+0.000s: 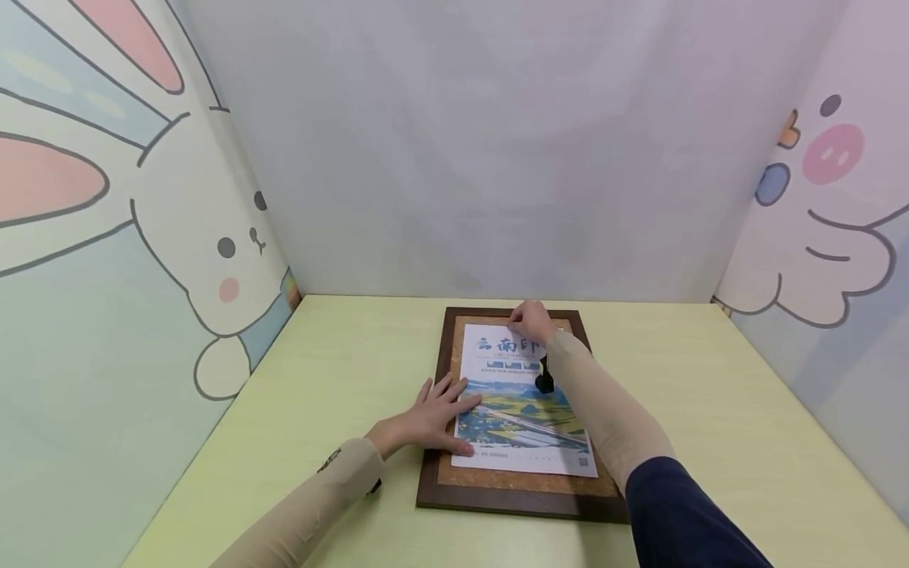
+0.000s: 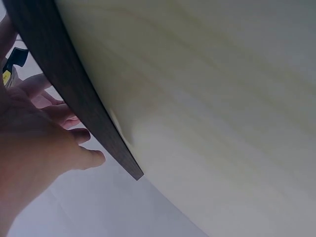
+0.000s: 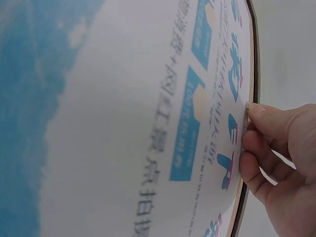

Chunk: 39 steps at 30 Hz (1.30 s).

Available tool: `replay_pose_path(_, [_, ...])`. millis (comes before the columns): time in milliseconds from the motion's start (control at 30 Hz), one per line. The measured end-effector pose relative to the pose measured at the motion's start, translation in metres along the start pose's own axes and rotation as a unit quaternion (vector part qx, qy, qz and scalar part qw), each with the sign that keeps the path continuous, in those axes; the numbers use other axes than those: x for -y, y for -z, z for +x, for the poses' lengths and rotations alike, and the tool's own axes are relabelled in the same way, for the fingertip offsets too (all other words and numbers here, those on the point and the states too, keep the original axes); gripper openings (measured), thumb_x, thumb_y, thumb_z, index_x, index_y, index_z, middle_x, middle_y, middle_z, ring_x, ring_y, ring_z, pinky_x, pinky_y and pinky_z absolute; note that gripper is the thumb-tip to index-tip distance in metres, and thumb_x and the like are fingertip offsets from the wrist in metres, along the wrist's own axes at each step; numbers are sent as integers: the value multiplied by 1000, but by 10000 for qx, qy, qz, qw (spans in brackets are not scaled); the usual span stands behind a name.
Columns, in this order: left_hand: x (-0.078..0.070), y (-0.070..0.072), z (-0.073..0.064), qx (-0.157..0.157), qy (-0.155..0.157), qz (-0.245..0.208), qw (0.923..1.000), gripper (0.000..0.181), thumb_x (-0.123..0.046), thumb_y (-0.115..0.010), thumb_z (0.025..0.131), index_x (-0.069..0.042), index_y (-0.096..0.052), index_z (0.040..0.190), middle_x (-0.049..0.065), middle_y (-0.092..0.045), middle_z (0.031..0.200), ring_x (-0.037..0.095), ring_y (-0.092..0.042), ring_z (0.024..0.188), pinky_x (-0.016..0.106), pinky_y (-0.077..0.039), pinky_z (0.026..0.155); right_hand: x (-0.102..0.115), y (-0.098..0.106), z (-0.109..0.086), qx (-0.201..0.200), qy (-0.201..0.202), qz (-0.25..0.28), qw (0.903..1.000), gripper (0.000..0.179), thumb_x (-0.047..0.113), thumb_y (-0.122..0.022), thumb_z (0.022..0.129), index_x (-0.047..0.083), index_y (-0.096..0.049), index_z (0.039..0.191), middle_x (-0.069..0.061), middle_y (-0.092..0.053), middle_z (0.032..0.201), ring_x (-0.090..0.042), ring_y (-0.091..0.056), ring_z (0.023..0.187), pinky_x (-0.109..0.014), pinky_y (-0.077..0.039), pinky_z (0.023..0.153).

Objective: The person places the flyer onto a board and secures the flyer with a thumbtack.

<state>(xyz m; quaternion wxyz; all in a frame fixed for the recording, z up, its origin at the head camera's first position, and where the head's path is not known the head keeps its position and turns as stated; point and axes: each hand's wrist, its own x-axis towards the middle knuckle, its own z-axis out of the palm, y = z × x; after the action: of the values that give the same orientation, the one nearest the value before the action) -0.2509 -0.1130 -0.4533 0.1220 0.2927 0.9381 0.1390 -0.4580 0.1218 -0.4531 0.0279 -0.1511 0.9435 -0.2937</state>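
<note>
A printed poster point(image 1: 521, 410) with blue lettering and a landscape picture lies on a cork board point(image 1: 525, 479) with a dark brown frame point(image 1: 497, 503). My left hand point(image 1: 435, 416) rests with fingers spread over the poster's left edge and the frame. At the poster's top edge, the fingertips of my right hand point(image 1: 533, 322) pinch a small pin point(image 3: 247, 113), mostly hidden by the thumb and fingers. In the right wrist view, the right hand point(image 3: 284, 153) has its thumb and curled fingers against the poster's upper edge.
The board lies on a pale yellow table point(image 1: 341, 363). Behind it rises a light grey wall point(image 1: 454, 158), with cartoon-printed panels on the left point(image 1: 199, 197) and right point(image 1: 845, 237). My right forearm crosses over the board's right side.
</note>
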Motion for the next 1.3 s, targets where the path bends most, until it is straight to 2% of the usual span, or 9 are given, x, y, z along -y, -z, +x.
replay_pose_path(233, [-1, 4, 0, -11, -17, -2, 10000, 87, -57, -68, 82, -23, -31, 152, 14, -14, 162, 41, -2, 150, 67, -2, 115, 5, 3, -1, 3, 46, -156, 9999, 14, 11, -63, 93, 8, -77, 93, -10, -70, 94, -23, -60, 85, -39, -51, 83])
replay_pose_path(700, [-1, 3, -1, 1, -86, 37, 10000, 86, -56, -68, 82, -22, -31, 152, 15, -14, 162, 42, -2, 150, 67, -2, 114, -2, -1, -2, -98, -300, 504, 9982, 15, 17, -64, 93, 7, -75, 91, -11, -69, 94, -23, -59, 79, -34, -48, 74])
replay_pose_path(1100, [-4, 3, 3, 86, -204, 18, 9998, 86, -56, -67, 83, -22, -30, 152, 15, -14, 162, 42, -1, 150, 68, -2, 114, -8, 2, -4, -129, -485, 489, 9975, 12, 12, -64, 92, 7, -72, 86, -11, -67, 92, -24, -58, 82, -36, -47, 78])
replay_pose_path(1200, [-3, 3, 6, 94, -193, -1, 9998, 86, -56, -67, 83, -22, -31, 152, 15, -14, 162, 41, -1, 150, 67, -1, 114, -11, 3, -5, -212, -495, 545, 9971, 13, 14, -64, 92, 7, -74, 88, -11, -68, 93, -24, -58, 83, -37, -47, 79])
replay_pose_path(1300, [1, 4, 5, 101, -100, 30, 9999, 87, -57, -68, 82, -23, -31, 152, 14, -14, 162, 41, -1, 150, 66, -1, 115, -8, 5, -6, -272, -376, 583, 9972, 17, 17, -61, 95, 5, -73, 97, -12, -68, 99, -24, -57, 87, -37, -48, 82])
